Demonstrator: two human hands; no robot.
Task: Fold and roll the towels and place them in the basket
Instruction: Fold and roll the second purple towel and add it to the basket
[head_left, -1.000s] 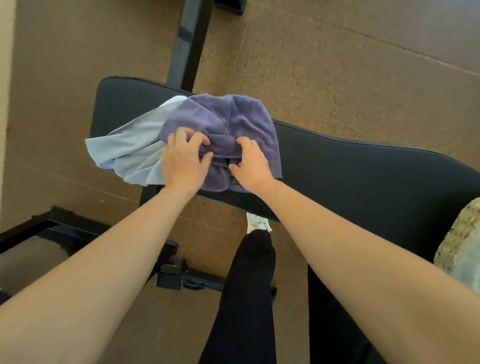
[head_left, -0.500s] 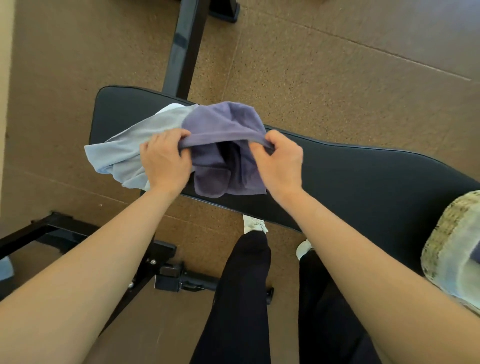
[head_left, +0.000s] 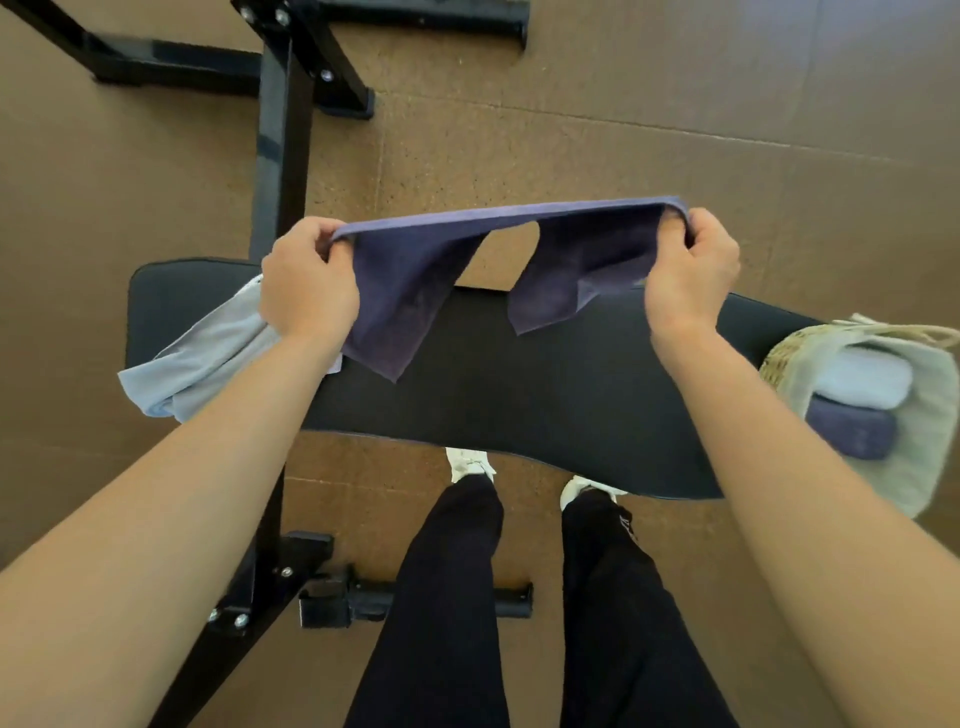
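The left grip (head_left: 309, 291) and the right grip (head_left: 688, 275) each pinch a top corner of the purple towel (head_left: 410, 275), fingers curled tight over its upper hem. They hold it stretched in the air between them, above the black padded desk (head_left: 519, 384). The hem runs nearly straight from grip to grip. Below it the cloth hangs in two uneven flaps, one under each grip, with a gap between them that shows the brown floor (head_left: 571, 156). The flap by the left grip hangs lower, its tip over the desk. Just under and outside the left grip, a crumpled light blue towel (head_left: 208, 353) lies on the desk's end and spills over its edge. Out past the right grip and lower, at the desk's other end, is the lined woven basket (head_left: 779, 358). It holds a pale blue roll (head_left: 857, 379) and, touching it on the near side, a purple roll (head_left: 852, 434).
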